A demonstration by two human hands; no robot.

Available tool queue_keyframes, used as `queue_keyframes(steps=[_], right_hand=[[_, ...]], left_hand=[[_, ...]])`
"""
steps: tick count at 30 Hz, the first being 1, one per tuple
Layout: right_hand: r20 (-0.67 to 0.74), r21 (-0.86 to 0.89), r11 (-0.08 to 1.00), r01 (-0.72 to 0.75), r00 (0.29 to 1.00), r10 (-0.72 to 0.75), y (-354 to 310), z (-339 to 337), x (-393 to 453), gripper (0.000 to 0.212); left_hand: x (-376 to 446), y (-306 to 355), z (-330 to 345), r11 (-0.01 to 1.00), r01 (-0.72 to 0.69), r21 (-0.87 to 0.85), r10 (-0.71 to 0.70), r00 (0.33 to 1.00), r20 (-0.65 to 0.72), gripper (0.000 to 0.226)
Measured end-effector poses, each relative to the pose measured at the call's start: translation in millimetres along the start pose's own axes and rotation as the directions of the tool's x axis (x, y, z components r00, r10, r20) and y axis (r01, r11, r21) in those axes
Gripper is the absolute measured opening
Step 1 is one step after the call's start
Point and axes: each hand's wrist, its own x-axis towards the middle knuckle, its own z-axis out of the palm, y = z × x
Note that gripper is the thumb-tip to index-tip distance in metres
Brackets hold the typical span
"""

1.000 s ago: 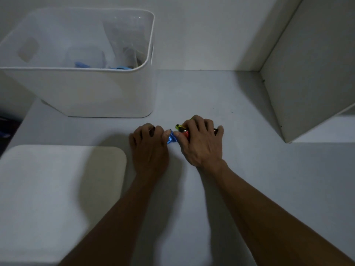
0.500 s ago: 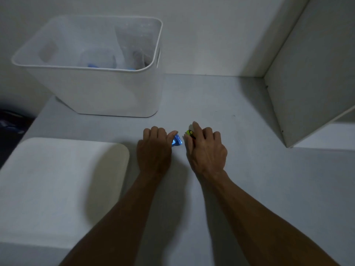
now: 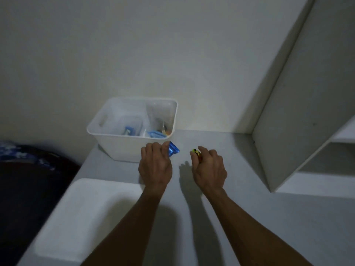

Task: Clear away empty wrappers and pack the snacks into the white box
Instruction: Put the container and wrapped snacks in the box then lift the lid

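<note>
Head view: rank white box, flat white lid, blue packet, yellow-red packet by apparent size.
1-2. flat white lid and white box: lid looks bigger, but it is nearer, so unsure.
3. blue packet
4. yellow-red packet, mostly hidden in the right hand.

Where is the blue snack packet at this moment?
In the head view the blue snack packet is pinched in the left hand, left of centre, just in front of the white box near its right corner.

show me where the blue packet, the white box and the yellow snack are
blue packet (image 3: 173,150), head view, on the foil past the left hand's fingers.
white box (image 3: 123,145), head view, on its front wall.
yellow snack (image 3: 196,151), head view, on its exposed tip.
</note>
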Motion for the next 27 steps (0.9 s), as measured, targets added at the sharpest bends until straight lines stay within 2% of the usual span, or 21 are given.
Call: queue_keyframes(steps=[1, 3, 7, 11, 15, 19, 22, 27], right_hand=[[-0.02, 0.025, 1.0, 0.014, 1.0, -0.013, -21, -11, 12, 0.043], [-0.053, 0.056, 0.997, 0.049, 0.998, -0.046, -65, -33, 34, 0.041], [-0.066, 0.113, 0.987, 0.113, 0.992, -0.106, -140, -51, 64, 0.041], [-0.025, 0.134, 0.986, 0.1, 0.995, -0.097, -184, -36, 90, 0.042], [0.045, 0.14, 0.99, -0.016, 0.999, 0.01, -195, -7, 111, 0.044], [0.129, 0.213, 0.968, -0.13, 0.986, 0.104, -190, 16, 121, 0.056], [0.125, 0.271, 0.949, -0.161, 0.983, 0.132, -187, 19, 124, 0.055], [0.095, 0.262, 0.949, -0.173, 0.984, 0.153, -185, 1, 120, 0.051]], left_hand=[[18, 0, -17, 1.0, 0.017, -0.012, -0.018, 0.999, -0.028, 0.03], [54, -1, -50, 0.993, 0.066, -0.102, -0.074, 0.995, -0.072, 0.013], [113, -13, -92, 0.957, 0.237, -0.166, -0.248, 0.968, -0.046, 0.045], [150, -34, -97, 0.927, 0.31, -0.211, -0.305, 0.951, 0.059, 0.053], [169, -45, -80, 0.943, 0.285, -0.173, -0.232, 0.934, 0.273, 0.041], [177, -60, -36, 0.885, 0.386, -0.261, -0.238, 0.856, 0.459, 0.053], [173, -64, -25, 0.891, 0.388, -0.236, -0.232, 0.836, 0.497, 0.05], [168, -64, -43, 0.835, 0.409, -0.369, -0.214, 0.858, 0.467, 0.058]])
